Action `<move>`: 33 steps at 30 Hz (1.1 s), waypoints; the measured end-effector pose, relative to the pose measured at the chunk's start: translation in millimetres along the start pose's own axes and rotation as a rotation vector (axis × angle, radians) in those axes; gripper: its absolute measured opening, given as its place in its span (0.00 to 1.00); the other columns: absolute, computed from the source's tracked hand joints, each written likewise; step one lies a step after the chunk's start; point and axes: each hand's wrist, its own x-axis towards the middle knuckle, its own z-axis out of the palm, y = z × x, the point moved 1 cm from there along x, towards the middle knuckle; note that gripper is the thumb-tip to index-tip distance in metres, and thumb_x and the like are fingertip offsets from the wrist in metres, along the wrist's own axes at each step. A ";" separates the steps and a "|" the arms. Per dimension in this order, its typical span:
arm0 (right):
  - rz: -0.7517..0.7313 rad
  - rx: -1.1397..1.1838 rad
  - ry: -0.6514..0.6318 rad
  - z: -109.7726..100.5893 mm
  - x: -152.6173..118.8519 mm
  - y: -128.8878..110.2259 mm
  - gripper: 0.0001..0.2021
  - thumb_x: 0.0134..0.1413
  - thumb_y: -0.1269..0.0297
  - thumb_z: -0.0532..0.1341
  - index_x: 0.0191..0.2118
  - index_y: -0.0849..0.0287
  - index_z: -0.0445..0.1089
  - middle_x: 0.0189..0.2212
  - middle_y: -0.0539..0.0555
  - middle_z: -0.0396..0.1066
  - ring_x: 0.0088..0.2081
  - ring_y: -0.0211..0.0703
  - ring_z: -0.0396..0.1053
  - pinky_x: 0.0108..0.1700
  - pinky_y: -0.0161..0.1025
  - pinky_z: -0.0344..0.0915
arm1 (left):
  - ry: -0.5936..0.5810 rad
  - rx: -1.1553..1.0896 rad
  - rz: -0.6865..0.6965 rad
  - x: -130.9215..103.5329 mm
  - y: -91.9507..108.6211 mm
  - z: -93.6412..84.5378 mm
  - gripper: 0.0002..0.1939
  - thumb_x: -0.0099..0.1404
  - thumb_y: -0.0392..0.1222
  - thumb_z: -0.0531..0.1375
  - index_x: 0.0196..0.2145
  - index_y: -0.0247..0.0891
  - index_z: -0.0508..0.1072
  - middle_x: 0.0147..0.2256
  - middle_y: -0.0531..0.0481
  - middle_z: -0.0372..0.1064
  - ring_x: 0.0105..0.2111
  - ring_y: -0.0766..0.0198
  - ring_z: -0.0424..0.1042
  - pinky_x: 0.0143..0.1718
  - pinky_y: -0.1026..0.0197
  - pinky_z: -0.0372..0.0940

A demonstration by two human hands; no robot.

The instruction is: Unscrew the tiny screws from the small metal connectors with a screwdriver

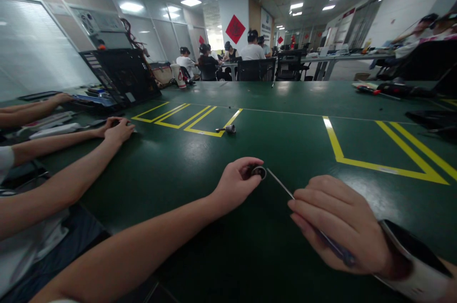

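Between the thumb and fingers of my left hand [238,180] is a small round metal part [259,172], its ring-shaped end facing right. My right hand [335,219] is closed around the handle of a screwdriver [282,184]. The thin shaft points up and left, and its tip is right beside the ring; whether they touch I cannot tell. Farther off on the green table [200,165], a small metal piece with a stem and a cylindrical head [227,129] lies on its side by a yellow tape line.
Yellow tape outlines [383,168] mark the table. At left, a co-worker's hands [119,129] rest near the table edge. A black equipment case [121,74] stands at the back left, a white cup [178,76] beside it. Tools [400,90] lie at the far right.
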 end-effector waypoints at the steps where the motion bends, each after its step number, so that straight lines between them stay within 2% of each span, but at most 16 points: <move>1: 0.029 -0.002 -0.012 2.7 -2.5 5.4 0.06 0.51 0.76 0.57 0.37 0.65 0.68 0.28 0.56 0.72 0.30 0.42 0.67 0.31 0.40 0.64 | 0.005 0.026 0.007 3.1 -3.6 -2.2 0.19 0.54 0.30 0.60 0.45 0.32 0.69 0.39 0.45 0.72 0.40 0.62 0.72 0.45 0.56 0.67; 4: 0.184 -0.042 -0.130 14.6 -12.6 25.4 0.09 0.54 0.74 0.55 0.41 0.65 0.68 0.33 0.59 0.72 0.33 0.43 0.67 0.32 0.42 0.65 | 0.028 0.162 0.043 12.3 -12.4 -10.0 0.20 0.54 0.30 0.60 0.46 0.32 0.68 0.41 0.43 0.71 0.42 0.61 0.71 0.46 0.55 0.67; 8: 0.429 -0.072 -0.329 29.9 -25.9 48.8 0.13 0.58 0.71 0.53 0.46 0.62 0.68 0.40 0.60 0.72 0.40 0.46 0.69 0.39 0.47 0.68 | 0.105 0.480 0.136 23.0 -14.8 -25.1 0.19 0.55 0.35 0.61 0.45 0.36 0.70 0.44 0.44 0.69 0.42 0.60 0.70 0.43 0.56 0.68; 11: 0.520 -0.050 -0.423 36.2 -31.4 57.2 0.13 0.58 0.70 0.52 0.46 0.60 0.69 0.42 0.59 0.72 0.42 0.47 0.69 0.43 0.49 0.68 | 0.186 0.733 0.158 31.5 -13.1 -39.8 0.18 0.56 0.38 0.61 0.45 0.35 0.70 0.44 0.44 0.70 0.43 0.57 0.69 0.44 0.55 0.66; 17: 0.535 -0.042 -0.498 40.2 -34.8 60.0 0.14 0.57 0.71 0.52 0.46 0.59 0.69 0.46 0.59 0.69 0.47 0.49 0.67 0.46 0.51 0.67 | 0.341 1.014 0.071 51.9 -20.1 -71.0 0.17 0.58 0.40 0.59 0.46 0.35 0.70 0.43 0.44 0.70 0.43 0.55 0.69 0.46 0.55 0.63; 26: 0.536 -0.009 -0.497 38.7 -34.6 60.3 0.14 0.56 0.71 0.52 0.46 0.58 0.69 0.46 0.58 0.69 0.47 0.48 0.67 0.47 0.51 0.66 | 0.448 1.303 0.025 72.9 -29.6 -111.1 0.16 0.59 0.44 0.57 0.44 0.36 0.72 0.43 0.43 0.71 0.45 0.53 0.66 0.49 0.54 0.60; 28: 0.538 -0.008 -0.499 38.3 -34.4 60.1 0.14 0.56 0.71 0.52 0.46 0.59 0.69 0.46 0.58 0.69 0.47 0.48 0.67 0.47 0.51 0.66 | 0.479 1.322 0.034 77.1 -32.8 -117.5 0.20 0.59 0.47 0.57 0.47 0.36 0.70 0.47 0.41 0.68 0.49 0.50 0.63 0.52 0.52 0.57; 30: 0.543 -0.007 -0.503 37.8 -34.1 59.8 0.14 0.56 0.71 0.52 0.46 0.59 0.69 0.47 0.58 0.69 0.48 0.48 0.67 0.47 0.51 0.66 | 0.479 1.333 0.048 81.7 -36.9 -121.6 0.27 0.58 0.50 0.57 0.53 0.35 0.64 0.54 0.38 0.60 0.55 0.48 0.58 0.55 0.51 0.54; 33: 0.545 -0.012 -0.507 37.2 -33.0 59.1 0.14 0.57 0.71 0.52 0.47 0.59 0.69 0.48 0.58 0.68 0.49 0.48 0.66 0.48 0.51 0.66 | 0.381 1.332 0.041 87.9 -42.0 -123.2 0.32 0.59 0.53 0.56 0.58 0.36 0.58 0.59 0.37 0.52 0.59 0.47 0.51 0.58 0.50 0.49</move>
